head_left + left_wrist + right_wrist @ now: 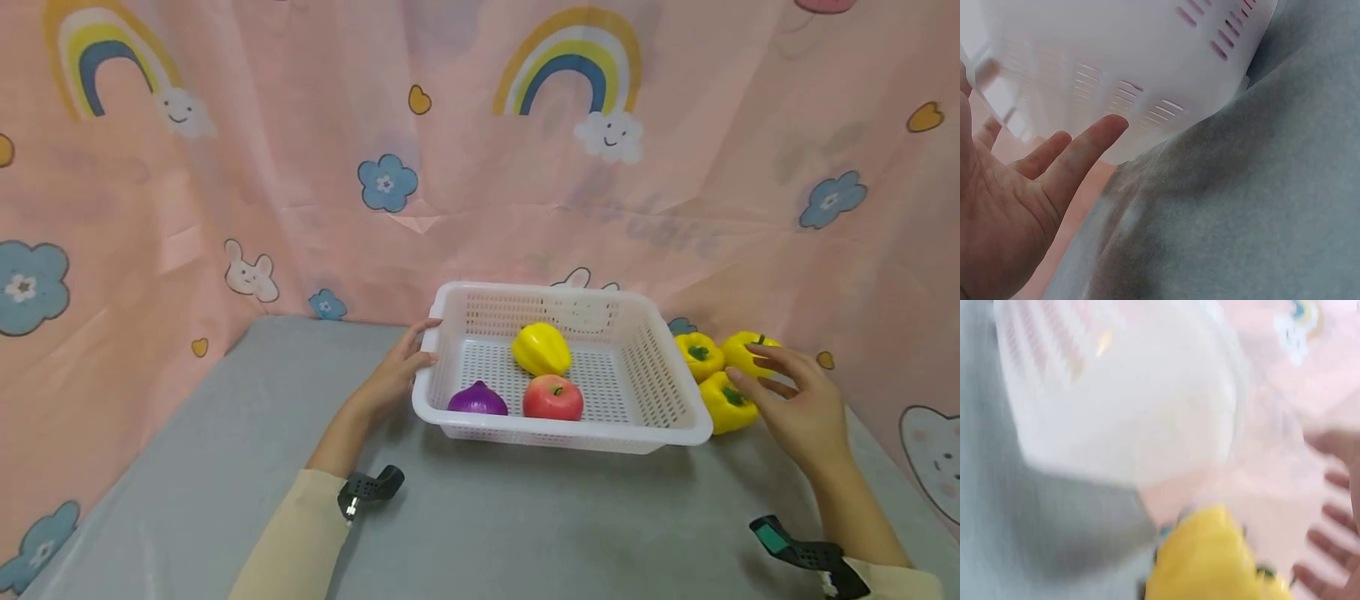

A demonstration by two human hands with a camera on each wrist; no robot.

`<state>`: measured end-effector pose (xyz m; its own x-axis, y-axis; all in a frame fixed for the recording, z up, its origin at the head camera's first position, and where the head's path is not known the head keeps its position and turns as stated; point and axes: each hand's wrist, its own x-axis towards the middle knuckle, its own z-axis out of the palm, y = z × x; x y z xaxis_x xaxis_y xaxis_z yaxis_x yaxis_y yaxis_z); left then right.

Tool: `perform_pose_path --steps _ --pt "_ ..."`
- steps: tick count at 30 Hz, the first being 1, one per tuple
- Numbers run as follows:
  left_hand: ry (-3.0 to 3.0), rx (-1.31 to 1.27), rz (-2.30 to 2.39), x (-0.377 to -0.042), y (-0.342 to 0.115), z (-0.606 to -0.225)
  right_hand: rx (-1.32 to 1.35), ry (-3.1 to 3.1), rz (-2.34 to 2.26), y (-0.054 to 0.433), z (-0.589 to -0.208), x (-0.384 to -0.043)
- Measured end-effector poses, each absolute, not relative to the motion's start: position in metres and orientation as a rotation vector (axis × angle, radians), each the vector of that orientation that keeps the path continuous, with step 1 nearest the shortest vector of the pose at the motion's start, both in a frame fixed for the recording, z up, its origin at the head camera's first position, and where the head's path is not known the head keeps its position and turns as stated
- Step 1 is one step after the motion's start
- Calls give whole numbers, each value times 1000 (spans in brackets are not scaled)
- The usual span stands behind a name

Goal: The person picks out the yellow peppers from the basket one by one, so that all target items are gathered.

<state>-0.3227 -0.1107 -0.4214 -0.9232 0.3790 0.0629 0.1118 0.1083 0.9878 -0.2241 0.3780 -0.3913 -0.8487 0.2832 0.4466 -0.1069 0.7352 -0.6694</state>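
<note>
My left hand (pixel 395 372) is at the left rim of a white plastic basket (pixel 540 432); its fingertips touch the basket while the fingers stay straight and spread in the left wrist view. In the basket lie a purple onion (pixel 478 399), a red apple (pixel 552 398) and a yellow, lobed bell pepper (pixel 542 350). Right of the basket sit three yellow bell peppers with green stems: one (pixel 701 357) at the back left, one (pixel 738 354) at the back right, one (pixel 726 403) in front. My right hand (pixel 806 408) hovers beside these, fingers spread and holding nothing.
A grey cloth (pixel 525 517) covers the table under the basket. Behind it hangs a pink curtain (pixel 465 242) printed with rainbows, flowers and rabbits. A dark band (pixel 367 487) is on the left wrist and another (pixel 806 552) on the right. The right wrist view is blurred.
</note>
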Motion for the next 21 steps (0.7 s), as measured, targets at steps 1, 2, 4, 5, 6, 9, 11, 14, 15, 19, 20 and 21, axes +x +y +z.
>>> perform_pose_path --steps 1,2,4,5,6,9,11,14,15,19,20,21 --pt "2170 489 1911 -323 -111 -421 -170 -2412 1000 375 -388 -224" --pt "2169 491 1907 -323 -111 -421 -207 -2422 1031 372 -384 -224" --pt "2163 497 1907 -322 -112 -421 -246 -2427 1103 367 -378 -224" --pt "2160 498 1909 -322 -112 -421 -247 -2431 1141 364 -375 -224" --pt "2158 499 1912 -321 -113 -421 -243 -2438 1153 361 -372 -224" --pt "2159 496 1919 -319 -113 -420 -156 -2445 1164 351 -362 -225" --pt "2163 493 1921 -319 -113 -420 -98 -2453 1159 345 -356 -226" --pt "2170 491 1918 -318 -113 -419 -27 -2448 1163 335 -347 -227" --pt "2167 494 1919 -318 -113 -419 -11 -2448 1170 332 -345 -228" --pt "2171 486 1913 -318 -111 -419 30 -2442 1196 318 -335 -230" --pt "2170 487 1913 -319 -111 -419 53 -2438 1205 314 -333 -231" --pt "2169 486 1913 -319 -111 -419 74 -2439 1207 311 -332 -232"
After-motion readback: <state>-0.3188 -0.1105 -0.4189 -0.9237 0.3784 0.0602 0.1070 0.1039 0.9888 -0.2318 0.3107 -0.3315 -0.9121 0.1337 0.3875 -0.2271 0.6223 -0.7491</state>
